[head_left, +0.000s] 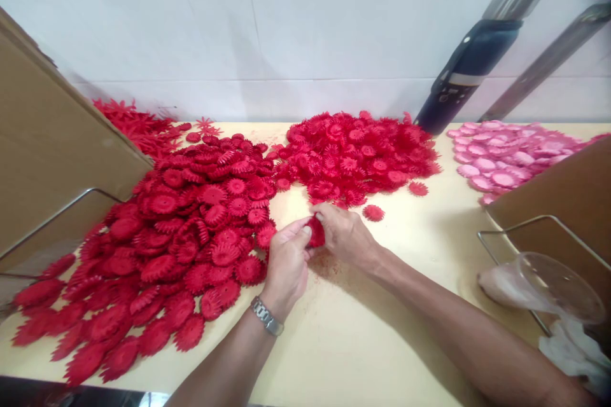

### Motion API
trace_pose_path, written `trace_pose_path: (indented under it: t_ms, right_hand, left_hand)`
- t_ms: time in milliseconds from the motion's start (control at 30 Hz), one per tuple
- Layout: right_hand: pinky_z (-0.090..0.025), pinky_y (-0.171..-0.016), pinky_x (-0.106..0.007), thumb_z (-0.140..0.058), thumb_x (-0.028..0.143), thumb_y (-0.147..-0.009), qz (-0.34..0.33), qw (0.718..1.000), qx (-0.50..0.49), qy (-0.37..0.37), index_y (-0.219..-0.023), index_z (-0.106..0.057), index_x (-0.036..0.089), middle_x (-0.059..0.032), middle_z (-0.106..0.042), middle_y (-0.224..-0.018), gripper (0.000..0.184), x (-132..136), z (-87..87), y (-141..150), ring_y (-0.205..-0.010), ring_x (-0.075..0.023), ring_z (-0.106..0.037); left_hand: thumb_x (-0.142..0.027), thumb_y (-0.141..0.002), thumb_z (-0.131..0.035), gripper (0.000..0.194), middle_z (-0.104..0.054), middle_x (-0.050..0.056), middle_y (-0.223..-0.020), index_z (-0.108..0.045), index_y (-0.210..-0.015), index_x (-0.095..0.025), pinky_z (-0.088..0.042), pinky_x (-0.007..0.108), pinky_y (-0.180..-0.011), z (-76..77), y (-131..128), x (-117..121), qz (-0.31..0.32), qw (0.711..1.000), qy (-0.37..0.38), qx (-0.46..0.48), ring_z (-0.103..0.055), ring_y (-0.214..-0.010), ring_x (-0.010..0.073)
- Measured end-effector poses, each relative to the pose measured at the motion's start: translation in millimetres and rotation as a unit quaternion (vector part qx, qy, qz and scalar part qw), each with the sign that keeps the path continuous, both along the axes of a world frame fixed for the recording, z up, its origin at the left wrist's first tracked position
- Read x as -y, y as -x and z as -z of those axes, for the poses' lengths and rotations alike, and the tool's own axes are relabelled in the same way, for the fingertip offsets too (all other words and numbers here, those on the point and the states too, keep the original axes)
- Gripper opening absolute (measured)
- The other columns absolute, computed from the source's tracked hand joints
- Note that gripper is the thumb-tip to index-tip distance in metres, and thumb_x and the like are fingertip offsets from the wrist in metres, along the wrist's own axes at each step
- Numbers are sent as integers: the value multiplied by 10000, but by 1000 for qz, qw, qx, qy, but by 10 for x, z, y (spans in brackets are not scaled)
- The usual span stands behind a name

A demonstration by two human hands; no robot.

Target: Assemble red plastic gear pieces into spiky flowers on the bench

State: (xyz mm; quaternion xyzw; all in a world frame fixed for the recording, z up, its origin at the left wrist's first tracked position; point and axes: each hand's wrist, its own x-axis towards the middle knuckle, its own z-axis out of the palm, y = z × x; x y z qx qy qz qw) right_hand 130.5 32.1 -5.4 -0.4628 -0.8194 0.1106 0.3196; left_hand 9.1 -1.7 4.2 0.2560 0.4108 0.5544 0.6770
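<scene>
Over the middle of the pale table, a dark red flower piece (316, 233) is held between my two hands. My left hand (287, 261), with a metal watch on its wrist, pinches the piece from the left with thumb and fingers. From the right, my right hand (347, 235) closes its fingers on the piece's upper edge. Left of my hands spreads a large heap of red flower pieces (165, 203) with notched rims. Behind them lies a second red heap (353, 152), of flatter-looking pieces. One loose red flower piece (373, 212) lies just beyond my right hand.
Cardboard boxes (62, 127) flank the table, with metal wire frames beside them. A dark blue bottle (470, 70) stands near the tiled wall. Pink pieces (510, 156) lie at the back right, red star-shaped cutouts (136, 127) at the back left. A clear plastic cup (558, 286) lies tilted at right.
</scene>
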Motion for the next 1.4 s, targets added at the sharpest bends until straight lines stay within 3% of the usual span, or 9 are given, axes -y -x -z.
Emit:
trace_pose_path:
  t_ms: [133,267,367,433,500,633,933,1200,1400]
  right_hand:
    - [-448,-586,-267,-360,76,-807,95,995,-29,-2,-1038,-580,149,-68,-612,-789,328,-152,-93,-255,-665,-153,-558]
    - [-345,-850,-485,-489,231,-809,187,979,49,-66,-1106,-587,180,-144,-557,-1107,317,-223,-181,-387,-1028,-307,-469]
    - [-360,-844,-435,-569,339,-788,84,996,29,-10,-1040,-602,191,-112,-581,-1077,294,-149,-218,-278,-1001,-271,-486]
    - [-414,-716,-322,-619,326,-753,-25,997,7,79,-973,-592,174,-69,-613,-911,269,-77,-215,-161,-830,-196,-534]
    - [-399,-597,-247,-649,275,-725,-76,986,-21,144,-873,-576,160,-22,-601,-771,201,-21,-196,-65,-685,-141,-529]
    - [-391,-563,-204,-574,211,-788,-88,979,-86,165,-807,-580,156,-1,-613,-709,59,16,-159,-20,-617,-102,-542]
    - [-436,-585,-214,-525,210,-815,-82,975,-98,183,-862,-616,155,-20,-653,-733,116,12,-135,-51,-618,-107,-573]
    - [-489,-665,-257,-542,252,-797,-139,915,-249,286,-1012,-587,158,-44,-645,-896,239,17,-207,-81,-765,-131,-604]
    - [-480,-708,-292,-535,275,-804,-61,924,-277,257,-1008,-596,143,-52,-655,-842,251,-28,-171,-116,-751,-137,-609]
  left_hand:
    - [-145,-677,-610,88,-664,58,-692,-636,-748,-100,-504,314,-711,-65,44,8,-9,1000,12,-5,-644,-724,175]
    - [-187,-739,-578,96,-657,57,-749,-631,-731,-108,-505,317,-714,-62,81,0,16,999,0,37,-627,-713,153]
    - [-168,-763,-552,98,-634,33,-734,-634,-756,-113,-488,238,-650,-38,82,-13,16,998,-3,59,-589,-668,102]
    - [-155,-764,-548,99,-620,23,-713,-635,-768,-108,-459,190,-586,-32,70,-16,30,998,-6,60,-552,-611,71]
    - [-164,-758,-559,105,-618,26,-697,-639,-779,-99,-455,193,-577,-34,54,-13,48,997,-11,56,-537,-584,69]
    - [-192,-746,-589,123,-632,38,-706,-638,-803,-95,-490,255,-664,-24,32,2,43,998,-26,39,-576,-646,106]
    - [-189,-743,-588,104,-639,38,-717,-627,-791,-105,-496,266,-687,-30,48,-5,47,998,-21,29,-605,-684,125]
    - [-132,-650,-641,126,-632,13,-703,-616,-773,-128,-482,238,-583,-40,92,-41,18,999,-15,27,-582,-593,104]
    - [-120,-616,-652,124,-585,-6,-588,-599,-728,-114,-406,190,-433,-44,80,-40,3,999,1,-33,-531,-472,81]
